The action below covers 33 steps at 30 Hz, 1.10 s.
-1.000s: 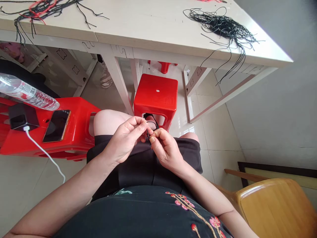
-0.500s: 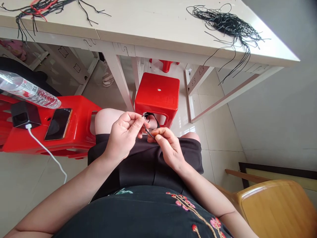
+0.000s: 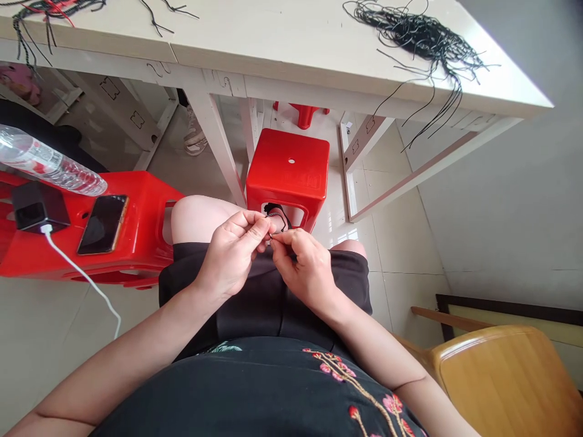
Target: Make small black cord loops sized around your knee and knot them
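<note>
Above my lap, my left hand (image 3: pixel 234 249) pinches a thin black cord (image 3: pixel 283 220) between thumb and fingers. My right hand (image 3: pixel 303 261) pinches the same cord just to the right, its fingertips close to those of the left. Most of the cord is hidden by the fingers; a loose loop shows just beyond them. A tangled bundle of black cords (image 3: pixel 421 36) lies on the white table (image 3: pixel 282 51) at the right, with strands hanging over the edge. More black cords with some red (image 3: pixel 57 7) lie at the table's left.
A red stool (image 3: pixel 289 161) stands under the table's front edge. On red stools (image 3: pixel 150 212) at my left are a plastic bottle (image 3: pixel 54 161), a phone (image 3: pixel 104 224) and a black box (image 3: pixel 39 206) with a white cable (image 3: pixel 86 276). A wooden chair (image 3: pixel 505 376) is at lower right.
My right hand has moved left and up, closer to my left hand. The dark cord stretch visible between the hands is now mostly covered. The view has shifted slightly.
</note>
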Tool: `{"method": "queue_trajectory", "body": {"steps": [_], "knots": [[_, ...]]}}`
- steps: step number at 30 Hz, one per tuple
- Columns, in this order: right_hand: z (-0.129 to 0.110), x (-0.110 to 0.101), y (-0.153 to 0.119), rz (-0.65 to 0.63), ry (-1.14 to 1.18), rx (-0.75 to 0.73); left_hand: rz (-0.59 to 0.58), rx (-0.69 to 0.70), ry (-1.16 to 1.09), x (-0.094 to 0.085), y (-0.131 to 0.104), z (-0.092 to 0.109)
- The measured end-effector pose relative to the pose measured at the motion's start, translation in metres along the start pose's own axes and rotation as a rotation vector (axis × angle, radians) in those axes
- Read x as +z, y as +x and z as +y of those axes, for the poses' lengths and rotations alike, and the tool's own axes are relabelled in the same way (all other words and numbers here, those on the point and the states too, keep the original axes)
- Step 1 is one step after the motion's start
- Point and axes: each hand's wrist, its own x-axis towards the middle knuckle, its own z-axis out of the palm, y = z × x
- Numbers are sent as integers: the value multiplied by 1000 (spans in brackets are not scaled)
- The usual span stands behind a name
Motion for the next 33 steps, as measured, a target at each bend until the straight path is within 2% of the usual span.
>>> {"method": "queue_trajectory", "body": {"steps": [2,6,8,10,12,14,17,19,21,24,29,31,33], "knots": [[-2,-3,-3,-56,120,104,-9,-39,-80,0,-1,3],[-3,-8,-5,-170,429,417,-23,-23,-125,0,0,10],[-2,-11,-5,-194,464,509,-38,-24,-97,-2,2,13],[0,-14,-2,-198,448,537,-34,-4,-11,-6,4,13],[1,-19,0,-204,453,541,12,120,139,-13,5,12],[2,-22,1,-218,479,535,18,317,358,-20,6,12],[3,-24,2,-233,526,526,-168,585,721,-24,5,12],[3,-24,2,-239,548,521,-291,697,848,-22,4,13],[2,-24,2,-241,550,518,-333,738,877,-18,4,12],[1,-27,5,-258,523,508,-303,791,882,-15,5,11],[1,-33,8,-349,534,512,-302,967,964,-11,5,15],[2,-34,6,-422,717,577,-292,1040,1008,-9,4,17],[1,-32,4,-452,1023,667,-278,1085,1013,-6,2,18]]}}
